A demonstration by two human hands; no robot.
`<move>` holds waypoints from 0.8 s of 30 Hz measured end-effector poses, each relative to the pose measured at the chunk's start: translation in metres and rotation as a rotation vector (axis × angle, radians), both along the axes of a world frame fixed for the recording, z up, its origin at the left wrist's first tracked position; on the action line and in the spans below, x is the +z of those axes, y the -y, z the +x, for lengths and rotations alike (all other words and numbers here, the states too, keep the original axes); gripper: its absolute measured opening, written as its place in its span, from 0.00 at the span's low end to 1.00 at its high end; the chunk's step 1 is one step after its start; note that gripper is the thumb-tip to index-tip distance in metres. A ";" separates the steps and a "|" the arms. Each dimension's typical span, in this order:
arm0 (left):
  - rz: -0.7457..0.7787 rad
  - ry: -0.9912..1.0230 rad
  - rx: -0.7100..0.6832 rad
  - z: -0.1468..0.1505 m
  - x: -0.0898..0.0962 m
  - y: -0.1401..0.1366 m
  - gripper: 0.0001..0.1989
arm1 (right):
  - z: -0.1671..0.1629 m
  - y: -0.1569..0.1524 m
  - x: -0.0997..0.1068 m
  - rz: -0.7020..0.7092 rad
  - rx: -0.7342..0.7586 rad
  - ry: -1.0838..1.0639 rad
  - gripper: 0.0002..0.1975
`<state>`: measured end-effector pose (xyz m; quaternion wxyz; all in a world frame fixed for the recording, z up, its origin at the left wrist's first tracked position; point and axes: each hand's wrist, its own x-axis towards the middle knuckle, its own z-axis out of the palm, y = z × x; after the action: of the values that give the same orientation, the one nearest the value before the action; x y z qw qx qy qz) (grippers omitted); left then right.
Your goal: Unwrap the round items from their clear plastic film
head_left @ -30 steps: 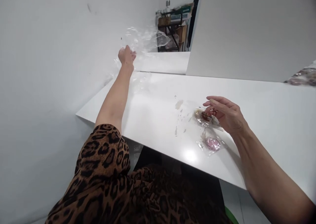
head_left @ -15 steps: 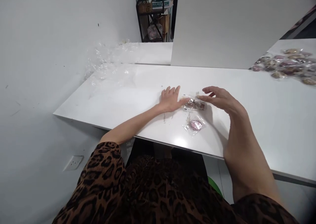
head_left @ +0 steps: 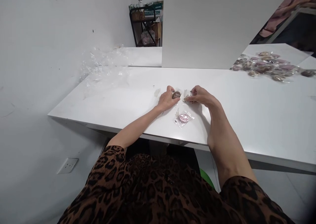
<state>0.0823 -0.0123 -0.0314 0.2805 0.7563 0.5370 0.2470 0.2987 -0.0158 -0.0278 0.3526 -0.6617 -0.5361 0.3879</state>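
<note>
In the head view, the left grip (head_left: 166,100) is partly closed, thumb and fingertips on either side of a dark brown oval piece in clear plastic wrap (head_left: 176,95), which lies low over the white, flat-topped counter (head_left: 138,98). Just to its right, the right grip (head_left: 201,96) is nearly closed, its thumb and fingers pinching a small packet of clear, crinkled plastic (head_left: 188,94); its contents are mostly hidden by the fingers. A small gap separates the two held things. Below both grips, on the near side, lies a pink round piece in a clear square wrapper (head_left: 183,118), touched by neither. Well to the left of the left grip spreads a heap of loose clear plastic (head_left: 105,67); well beyond the right grip, to the right, sits a pile of brown and pink wrapped pieces (head_left: 266,66).
</note>
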 end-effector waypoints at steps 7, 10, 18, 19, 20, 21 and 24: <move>0.020 0.296 0.049 -0.010 -0.012 -0.007 0.21 | -0.007 0.056 0.024 0.142 0.091 -0.375 0.28; 0.017 0.323 0.037 -0.009 -0.014 -0.012 0.21 | -0.020 0.089 0.019 0.052 0.228 -0.371 0.24; 0.010 0.376 0.032 -0.005 -0.016 -0.012 0.21 | -0.053 0.109 -0.020 0.316 0.256 0.318 0.13; 0.007 0.397 0.047 -0.004 -0.016 -0.012 0.22 | -0.056 0.110 -0.023 0.344 0.241 0.353 0.12; 0.002 0.428 0.069 -0.004 -0.015 -0.012 0.22 | -0.059 0.111 -0.025 0.373 0.221 0.387 0.11; -0.006 0.471 0.098 -0.003 -0.013 -0.010 0.22 | -0.062 0.113 -0.028 0.401 0.196 0.419 0.10; -0.020 0.706 0.147 -0.005 -0.005 0.012 0.22 | -0.069 0.114 -0.033 0.437 0.116 0.494 0.10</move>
<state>0.0772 -0.0239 -0.0364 0.4377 0.5810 0.4622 0.5071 0.2293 -0.1301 -0.0609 0.3230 -0.6129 -0.7125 0.1112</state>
